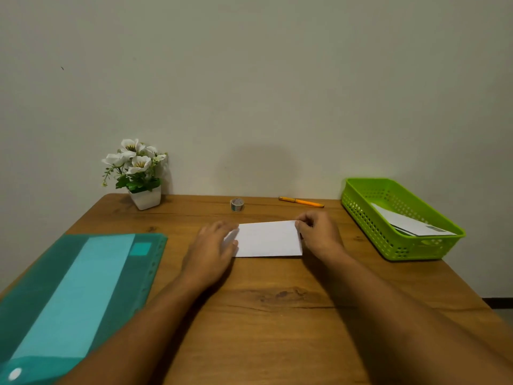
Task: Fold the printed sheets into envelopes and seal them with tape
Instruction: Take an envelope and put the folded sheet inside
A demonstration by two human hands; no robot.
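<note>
Folded white sheet (268,239) lying flat at mid counter (277,315), blank side up. Left hand (212,247) spread over its left end, fingers (230,237) loose and flat, pressing rather than gripping; a raised flap edge just under them. Right hand (319,234) at the far right corner, fingers curled and pinching that corner of the sheet. Tape roll (237,204) upright behind the sheet, near but apart. Orange pen (301,202) to its right along the back edge. Green plastic basket (361,207) at the right, white envelopes (410,225) inside. Translucent teal folder (69,295) at the left, paper within. White potted flowers (137,168) at the back left corner.
</note>
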